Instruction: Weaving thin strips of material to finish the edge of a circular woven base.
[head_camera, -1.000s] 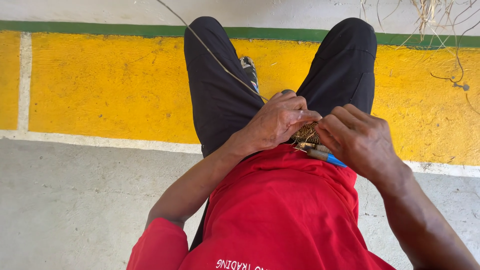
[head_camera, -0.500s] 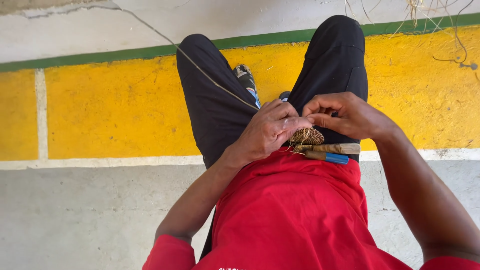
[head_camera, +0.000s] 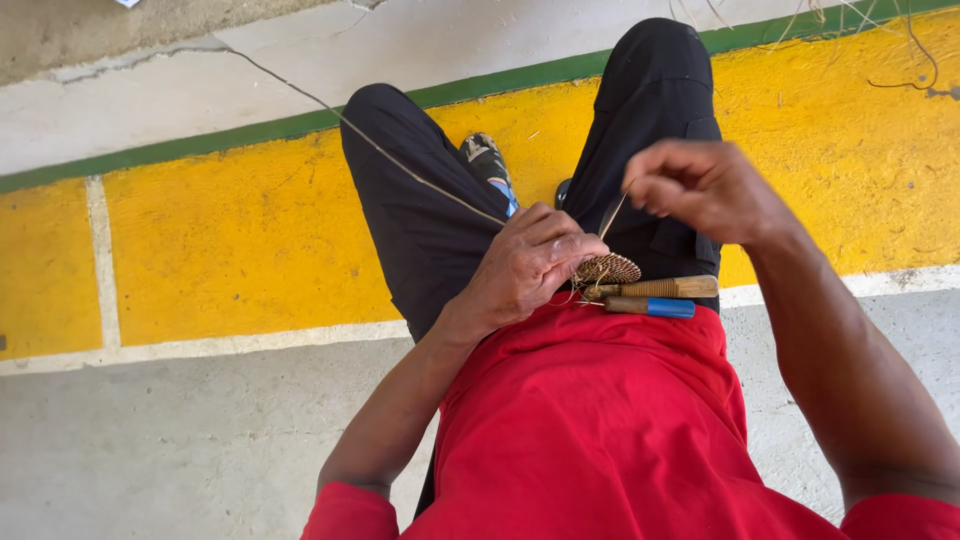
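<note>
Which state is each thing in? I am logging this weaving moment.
left hand: closed on woven disc.
right hand: raised, pinching strand.
woven disc: small, partly covered.
strand: taut from disc to fingers.
two handled tools: lying flat on lap.

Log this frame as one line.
left hand: holds small woven disc | right hand: raised, pinching strand | two handled tools: on lap

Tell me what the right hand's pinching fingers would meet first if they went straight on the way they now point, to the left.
Probably nothing close: the right hand points left over the black trouser legs, above the left hand and small woven disc. Depth is unclear.
</note>
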